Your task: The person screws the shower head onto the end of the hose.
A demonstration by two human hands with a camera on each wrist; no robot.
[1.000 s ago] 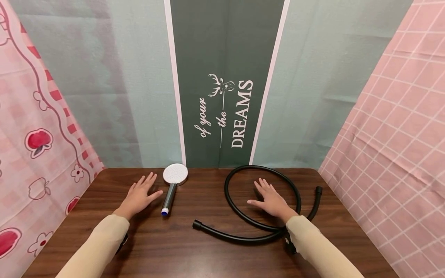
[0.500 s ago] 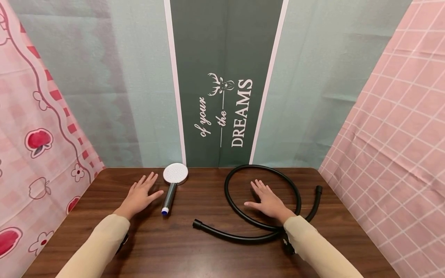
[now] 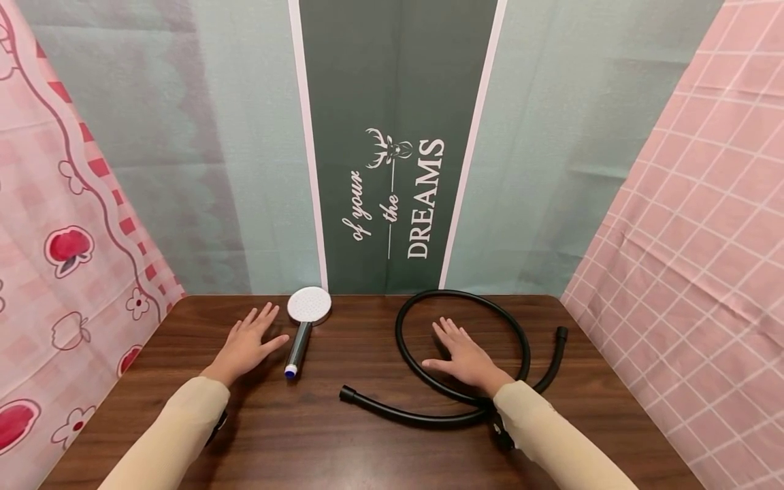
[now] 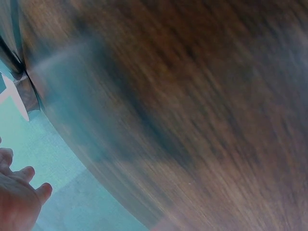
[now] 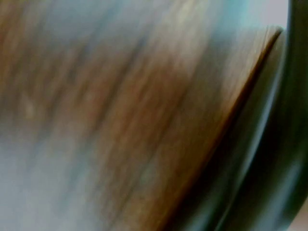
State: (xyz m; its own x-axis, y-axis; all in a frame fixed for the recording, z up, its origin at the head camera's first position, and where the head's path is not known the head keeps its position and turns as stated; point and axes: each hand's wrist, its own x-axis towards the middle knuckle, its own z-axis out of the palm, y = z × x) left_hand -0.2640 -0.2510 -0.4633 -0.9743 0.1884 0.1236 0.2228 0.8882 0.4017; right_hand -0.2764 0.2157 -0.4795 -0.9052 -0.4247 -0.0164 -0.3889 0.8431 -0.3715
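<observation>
My left hand (image 3: 245, 346) has its fingers spread, just left of a shower head (image 3: 309, 305) lying on the table. That shower head has a round white spray face, a dark handle and a blue-and-white end pointing toward me. On the right lies a black shower hose (image 3: 429, 420), looped once, one end toward the middle and the other at the right. Over the loop, my right hand (image 3: 462, 357) is held with straight fingers and grips nothing. Part of the hose is hidden under the right wrist. The left wrist view catches the left hand (image 4: 21, 197) at its edge.
The brown wooden table (image 3: 343, 456) ends at a grey-green curtain (image 3: 263, 170) behind. A pink apple-print cloth (image 3: 67, 286) hangs along the left side, and a pink checked cloth (image 3: 692, 224) along the right.
My right hand has shifted slightly left over the hose loop. The left hand, shower head and hose have stayed in place.
</observation>
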